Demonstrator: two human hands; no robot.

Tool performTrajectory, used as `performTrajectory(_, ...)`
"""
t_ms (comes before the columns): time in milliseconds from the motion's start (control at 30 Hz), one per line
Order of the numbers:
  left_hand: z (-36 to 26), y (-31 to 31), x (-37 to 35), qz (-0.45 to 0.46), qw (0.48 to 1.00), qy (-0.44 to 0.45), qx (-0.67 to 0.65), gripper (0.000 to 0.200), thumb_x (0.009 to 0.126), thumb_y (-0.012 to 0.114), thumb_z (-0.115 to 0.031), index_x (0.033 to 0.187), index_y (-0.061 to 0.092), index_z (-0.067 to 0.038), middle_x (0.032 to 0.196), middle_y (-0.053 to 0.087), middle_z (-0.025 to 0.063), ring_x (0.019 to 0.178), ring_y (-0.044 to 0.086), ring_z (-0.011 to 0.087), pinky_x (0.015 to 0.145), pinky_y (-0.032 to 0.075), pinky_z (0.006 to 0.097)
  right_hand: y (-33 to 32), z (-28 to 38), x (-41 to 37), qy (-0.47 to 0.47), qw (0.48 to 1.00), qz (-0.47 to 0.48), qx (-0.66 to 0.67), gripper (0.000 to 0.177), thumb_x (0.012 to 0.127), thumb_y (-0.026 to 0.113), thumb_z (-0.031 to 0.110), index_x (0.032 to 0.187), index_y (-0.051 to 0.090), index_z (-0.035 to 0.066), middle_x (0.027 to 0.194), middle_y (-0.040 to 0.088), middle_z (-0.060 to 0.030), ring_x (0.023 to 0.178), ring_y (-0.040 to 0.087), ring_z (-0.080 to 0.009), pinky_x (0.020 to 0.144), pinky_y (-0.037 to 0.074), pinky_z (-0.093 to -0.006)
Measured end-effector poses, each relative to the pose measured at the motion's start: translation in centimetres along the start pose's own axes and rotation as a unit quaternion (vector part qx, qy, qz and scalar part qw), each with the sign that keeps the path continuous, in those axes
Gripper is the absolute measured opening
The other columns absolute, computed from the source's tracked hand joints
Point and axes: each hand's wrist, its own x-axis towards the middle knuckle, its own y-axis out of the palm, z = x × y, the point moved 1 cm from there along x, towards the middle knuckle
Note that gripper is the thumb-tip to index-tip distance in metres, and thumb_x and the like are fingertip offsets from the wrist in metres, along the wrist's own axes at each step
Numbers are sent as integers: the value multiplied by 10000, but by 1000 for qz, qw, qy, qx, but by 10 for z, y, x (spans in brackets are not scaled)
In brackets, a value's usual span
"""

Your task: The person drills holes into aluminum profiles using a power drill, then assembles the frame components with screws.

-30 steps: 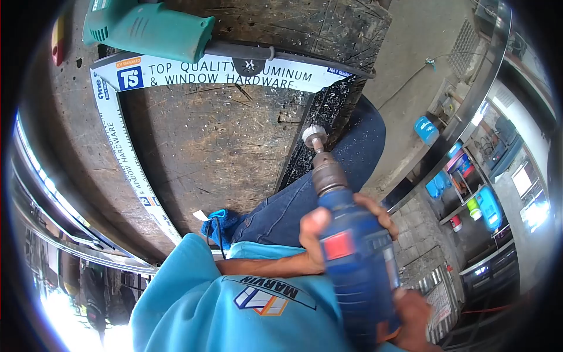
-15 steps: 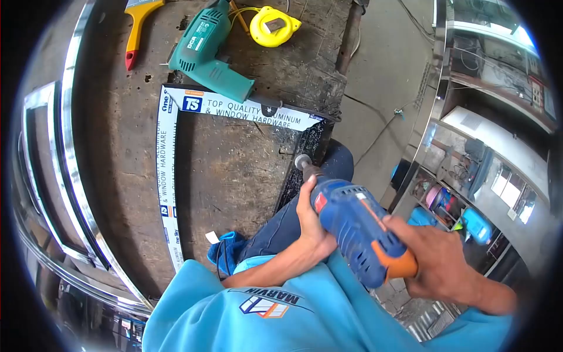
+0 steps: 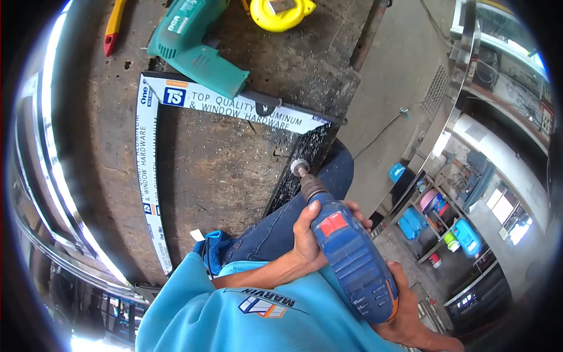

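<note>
Your left fingers (image 3: 305, 222) hug drill (image 3: 355, 258) up front, right fingers (image 3: 396, 274) grasp its rear; hole saw (image 3: 299, 166) at frame (image 3: 151, 158)'s dark side. Boring, seemingly; next calls for steady push.

On the workbench (image 3: 211, 188) lies a frame (image 3: 148, 170), its far member crosswise, its left member running nearward and its right member at the hole saw (image 3: 298, 166) of the hand-held drill (image 3: 352, 258), which has the left hand (image 3: 307, 237) at its front and the right hand (image 3: 406, 314) at its rear. Beyond the frame, left to right, lie a brush handle (image 3: 115, 26), a second drill (image 3: 202, 63) whose grip overlaps the far member, and a tape measure (image 3: 282, 19). A cloth (image 3: 214, 247) lies left of the thigh (image 3: 272, 227); further frames (image 3: 58, 170) occupy the far left, the floor (image 3: 399, 76) the right.
</note>
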Motion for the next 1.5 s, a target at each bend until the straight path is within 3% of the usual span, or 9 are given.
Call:
performTrajectory(200, -3, 0, -3, -56, 998, -18, -27, 654, 713, 551, -577, 1027, 563, -4, 958, 608, 178, 942, 601, 325, 882, 473, 459, 16, -11, -4, -21, 994, 38, 102, 1038, 697, 786, 67, 1416, 39, 14, 1202, 520, -185, 1066, 574, -267, 924, 433, -377)
performTrajectory(267, -4, 3, -4, -84, 996, -22, 16, 641, 701, 553, -559, 1012, 570, 1, 935, 610, 171, 911, 607, 309, 837, 489, 438, 19, -10, -8, 120, 970, 27, 210, 786, 850, 673, 188, 1454, 170, 162, 1280, 506, -198, 1094, 569, -246, 938, 440, -347)
performTrajectory(500, -3, 5, 0, -63, 998, -5, -8, 638, 704, 549, -556, 997, 574, 10, 914, 611, 163, 883, 610, 293, 775, 504, 419, 21, -13, -4, 101, 982, 22, 159, 710, 856, 665, 161, 1407, 236, 31, 1150, 575, -122, 984, 583, -195, 900, 455, -326)
performTrajectory(600, -6, 8, 1, -110, 994, -16, 18, 637, 708, 545, -557, 993, 576, 11, 905, 617, 165, 870, 613, 296, 776, 503, 413, 30, -19, -10, 214, 922, 20, 322, 658, 859, 661, 159, 1389, 292, 29, 1146, 574, -132, 975, 585, -195, 886, 460, -322)
performTrajectory(700, -6, 6, 0, -130, 991, -21, 36, 687, 686, 519, -626, 972, 584, -4, 888, 590, 146, 864, 585, 321, 778, 478, 443, 20, -1, -1, 110, 968, -55, 219, 524, 885, 629, 213, 1321, 408, 26, 1084, 600, -133, 944, 591, -179, 848, 469, -307)
performTrajectory(967, -6, 7, 0, -134, 987, -22, 80, 702, 680, 511, -648, 985, 575, -19, 911, 583, 132, 890, 595, 317, 770, 484, 458, 21, -7, -1, 122, 966, -10, 228, 744, 818, 693, 198, 1419, 286, 35, 1182, 556, -234, 1056, 570, -380, 880, 469, -431)
performTrajectory(1300, 0, 2, -7, -100, 993, -9, 62, 636, 695, 547, -600, 961, 582, -24, 864, 609, 133, 836, 613, 296, 769, 495, 433, 39, -12, -23, 81, 977, -8, 199, 1078, 684, 804, 62, 1426, 25, 0, 1252, 470, -197, 1144, 503, -243, 963, 404, -388)
performTrajectory(1400, 16, 6, -18, -104, 986, -29, 127, 605, 715, 560, -568, 948, 592, -11, 862, 622, 143, 823, 622, 296, 785, 497, 423, 70, -17, -44, 149, 876, -178, 423, 1086, 646, 833, 133, 1428, 93, -6, 1284, 443, -206, 1185, 468, -258, 987, 387, -388)
performTrajectory(1500, 42, 14, -35, -60, 978, -62, 192, 552, 760, 566, -516, 945, 595, 3, 868, 627, 140, 826, 629, 266, 802, 502, 387, 94, -26, -61, 116, 846, -225, 470, 1085, 641, 833, 140, 1428, 101, -5, 1290, 441, -204, 1190, 465, -259, 990, 384, -387)
